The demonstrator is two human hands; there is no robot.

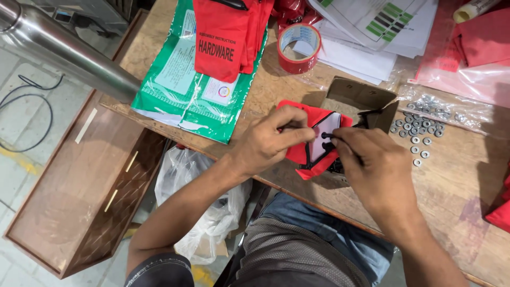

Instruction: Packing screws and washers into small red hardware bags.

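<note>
Pouch [313, 139], red, held open at frame centre near the table [457, 186] edge: left hand [268, 141] pinches its rim; right hand [366, 159] pinches a black screw [327, 135] at the mouth. Washers [419, 127] lie right, tape [298, 48] above.

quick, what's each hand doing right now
Left hand: closed, holding open the red pouch.
Right hand: closed, pinching a small black screw at the pouch mouth.
</note>
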